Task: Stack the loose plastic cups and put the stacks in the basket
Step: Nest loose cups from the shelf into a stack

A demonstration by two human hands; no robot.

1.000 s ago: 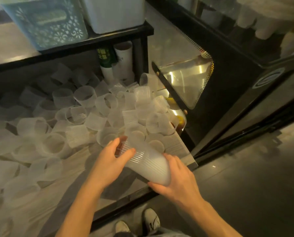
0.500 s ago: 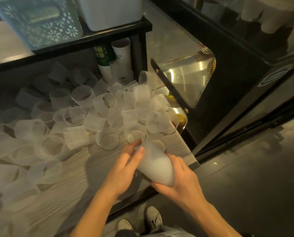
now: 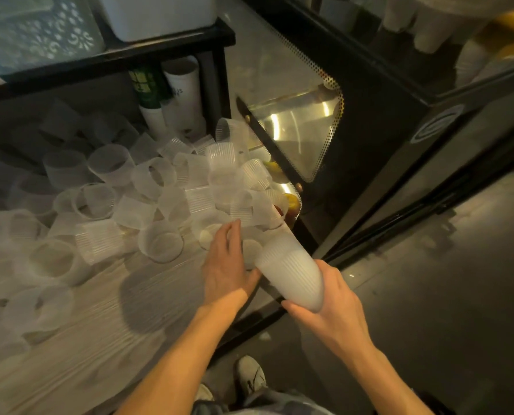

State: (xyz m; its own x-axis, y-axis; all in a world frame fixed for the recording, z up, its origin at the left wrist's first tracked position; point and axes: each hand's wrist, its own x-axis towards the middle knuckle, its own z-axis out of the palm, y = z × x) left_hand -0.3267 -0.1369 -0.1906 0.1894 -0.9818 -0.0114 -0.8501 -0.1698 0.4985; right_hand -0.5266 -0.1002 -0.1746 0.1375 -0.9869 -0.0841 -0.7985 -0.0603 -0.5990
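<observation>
Cups (image 3: 160,202) are strewn over the wooden surface (image 3: 106,333); a nested stack (image 3: 291,274) is gripped by the right hand (image 3: 330,310). Left hand (image 3: 226,262), fingers relaxed, reaches among them. Gathering is underway; another cup must be seated squarely.

The loose cups (image 3: 160,178) are frosted, half-clear plastic with fine ribs, and the stack (image 3: 291,274) looks milky and matt. The table (image 3: 85,339) is pale wood with visible grain. The perforated panel (image 3: 297,136) is shiny metal. The basket (image 3: 37,31) is pale blue plastic with cut-out patterns.
</observation>
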